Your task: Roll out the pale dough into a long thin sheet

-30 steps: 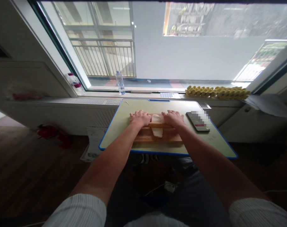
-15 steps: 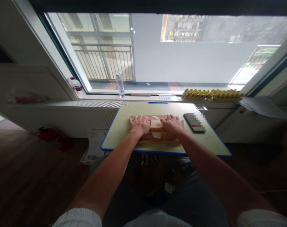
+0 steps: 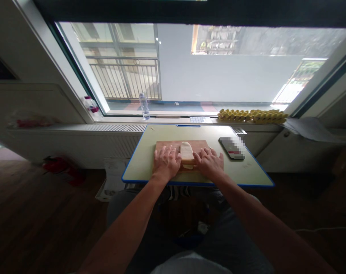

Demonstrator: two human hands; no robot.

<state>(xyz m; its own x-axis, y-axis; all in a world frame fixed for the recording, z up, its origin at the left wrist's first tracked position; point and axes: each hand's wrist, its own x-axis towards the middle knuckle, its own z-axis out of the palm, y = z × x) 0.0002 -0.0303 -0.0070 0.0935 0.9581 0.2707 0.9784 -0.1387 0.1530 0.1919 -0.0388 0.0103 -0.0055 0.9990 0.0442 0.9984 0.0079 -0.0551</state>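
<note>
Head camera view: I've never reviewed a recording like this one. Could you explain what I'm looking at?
There's no machine here, just a person's bare hands. A camera worn on the head looks forward and down, so the forearms reach away from you. The left hand and right hand lie over a rolling pin, fingers stretched forward; they hide its ends. The pin crosses a flat, pale strip of dough on a wooden board. The board sits on a blue-edged table, with a phone, partly pixelated, to the right. A window is beyond.
</note>
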